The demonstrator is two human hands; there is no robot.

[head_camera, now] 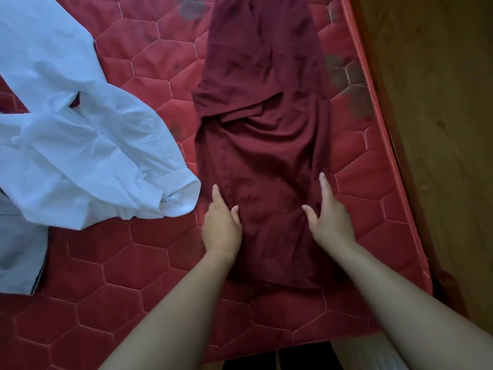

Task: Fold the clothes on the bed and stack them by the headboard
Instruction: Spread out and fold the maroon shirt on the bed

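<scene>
Maroon garment (262,156) lies beside the mattress (373,209) edge, left hand (221,227) and right hand (330,218) pressing it open-fingered.

Left hand (221,228) and right hand (330,222) both palm down, side by side with a gap between them, thumbs turned inward toward each other. On each, forefinger straight and pointing forward, thumb spread; remaining fingers not clearly seen. Left forearm (170,311) and right forearm (394,295) bare, reaching forward from the lower edge

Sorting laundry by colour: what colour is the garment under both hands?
The garment is plain dark maroon; the head view shows it best.
</scene>
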